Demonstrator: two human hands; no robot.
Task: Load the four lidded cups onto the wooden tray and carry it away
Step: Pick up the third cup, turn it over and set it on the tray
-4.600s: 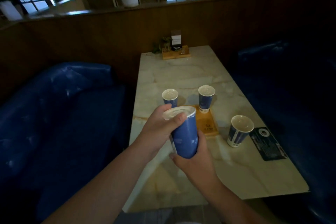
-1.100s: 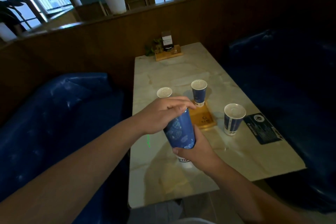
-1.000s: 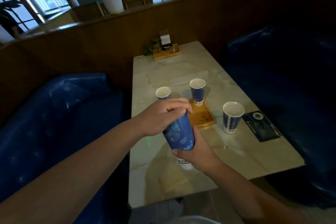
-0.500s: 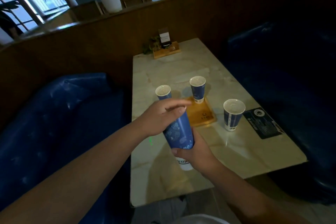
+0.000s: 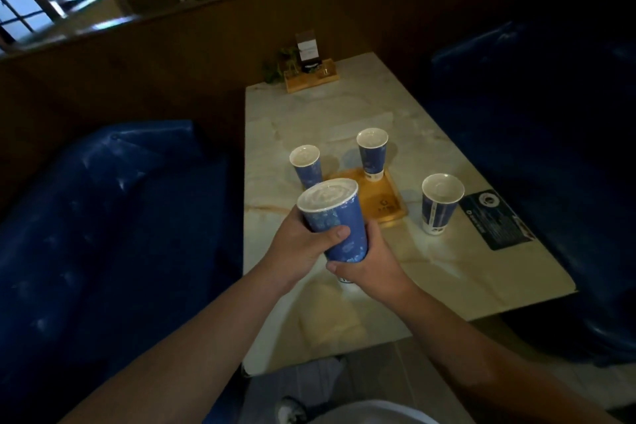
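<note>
Both hands are clamped on one lidded cup (image 5: pixel 332 220), held off the tabletop (image 5: pixel 344 107) over its near left part. The left hand (image 5: pixel 299 248) wraps the side, thumb across the front; the right hand (image 5: pixel 368 265) cups the base, probably to steady a full, soft-walled cup and keep it level. The tray (image 5: pixel 382 203) lies near the middle of the tabletop, just beyond the held cup. One cup (image 5: pixel 371 155) stands on its far edge. Another (image 5: pixel 306 167) stands on the tabletop beside the tray's left side, and a third (image 5: pixel 440 203) stands apart toward the right edge, next to a dark card (image 5: pixel 495 220). Three cups remain to load; the tray's near part looks free for the held one.
</note>
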